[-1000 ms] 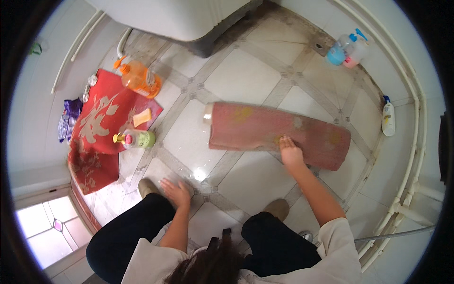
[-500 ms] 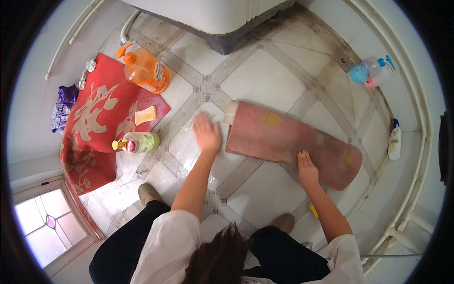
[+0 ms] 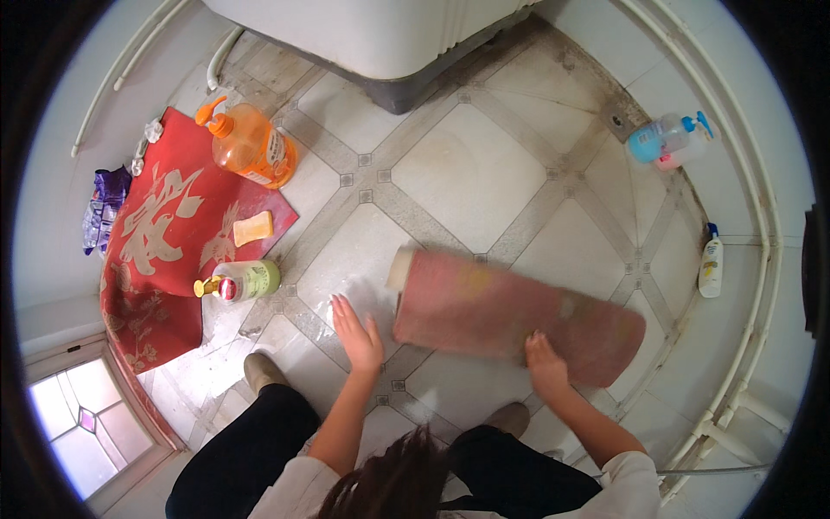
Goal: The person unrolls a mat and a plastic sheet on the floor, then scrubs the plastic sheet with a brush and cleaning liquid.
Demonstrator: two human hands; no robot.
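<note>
A pinkish-red floor mat (image 3: 510,311), folded or rolled into a long bundle, lies on the tiles in front of me, blurred by motion. Its pale backing shows at the left end. My right hand (image 3: 546,368) grips the mat's near edge, right of its middle, with the fingertips on top and the thumb hidden. Off the mat's left end, my left hand (image 3: 357,336) is held flat with fingers stretched out, holding nothing. Beneath and beyond its fingertips the floor has a wet, shiny patch (image 3: 327,311).
To the left, a red patterned mat (image 3: 156,233) bears an orange pump bottle (image 3: 251,147) and a yellow soap bar (image 3: 252,229); a green pump bottle (image 3: 246,282) lies beside it. A white appliance (image 3: 372,39) stands ahead. More bottles (image 3: 666,141) and pipes line the right wall.
The pink mat has slid toward me, with my right hand at its edge. My left hand has drawn back nearer to me and a little left. The view has shifted slightly.
</note>
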